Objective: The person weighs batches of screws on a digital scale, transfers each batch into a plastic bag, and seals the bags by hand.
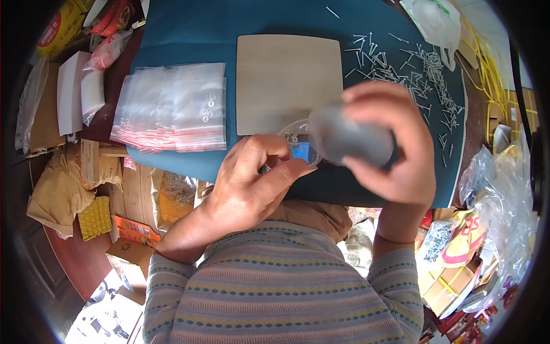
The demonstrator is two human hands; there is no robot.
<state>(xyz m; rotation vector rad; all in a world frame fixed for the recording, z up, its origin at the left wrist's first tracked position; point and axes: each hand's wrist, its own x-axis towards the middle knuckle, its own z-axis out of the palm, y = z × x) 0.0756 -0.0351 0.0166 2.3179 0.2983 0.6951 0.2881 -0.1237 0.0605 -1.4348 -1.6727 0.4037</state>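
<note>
My left hand is closed, thumb and fingers pinching a clear plastic bag at the front edge of the dark green cloth. Behind the fingers, a small blue patch and some small metal bits show through the plastic. Wrapped round a grey cup-like container is my right hand, smeared by motion. The container lies tilted on its side with one end against the bag's mouth; its inside is hidden. Just beyond both hands lies a flat beige board.
Overlapping zip bags with red seals lie left of the board. Loose screws or nails are scattered to the right, near a white plastic bag. Boxes and packets crowd the left side; crumpled clear plastic fills the right.
</note>
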